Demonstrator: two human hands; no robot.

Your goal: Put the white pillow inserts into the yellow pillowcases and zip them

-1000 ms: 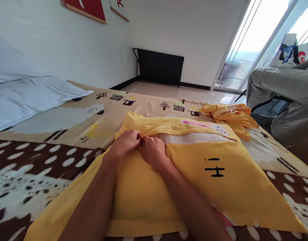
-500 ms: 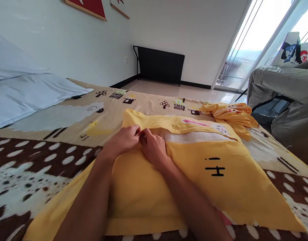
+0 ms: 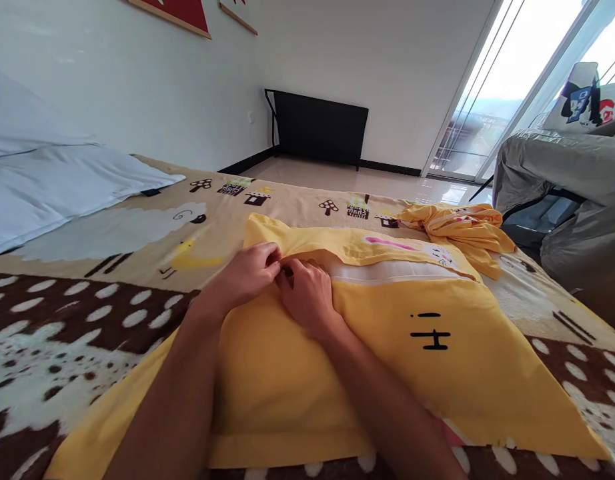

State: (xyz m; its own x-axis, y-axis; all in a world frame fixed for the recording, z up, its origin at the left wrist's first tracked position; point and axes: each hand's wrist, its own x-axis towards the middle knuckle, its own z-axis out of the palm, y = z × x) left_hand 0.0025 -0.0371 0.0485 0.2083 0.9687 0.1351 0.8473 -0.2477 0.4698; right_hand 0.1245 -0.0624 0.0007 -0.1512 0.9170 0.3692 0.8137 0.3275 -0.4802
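Observation:
A yellow pillowcase (image 3: pixel 297 373) with "Hi" printed on it lies before me, a white pillow (image 3: pixel 382 270) showing through the long slit near its far edge. My left hand (image 3: pixel 255 267) pinches the cloth at the slit's left end. Right beside it, nearly touching, my right hand (image 3: pixel 307 290) has its fingers curled onto the same edge of the pillowcase. The fingertips of both hands meet there and hide exactly what lies between them. To the right, the flap above the slit carries a pink and white printed figure.
A patterned blanket (image 3: pixel 187 227) in beige and brown covers the bed. White pillows (image 3: pixel 77 187) rest at the left. Crumpled yellow cloth (image 3: pixel 462 230) lies at the far right, near a grey covered object (image 3: pixel 552 160). A black panel (image 3: pixel 320 127) leans by the back wall.
Both hands stay at the slit's left end. My left hand has shifted slightly left, and the fingers of both have moved a little at the edge. The pillowcase lies as before.

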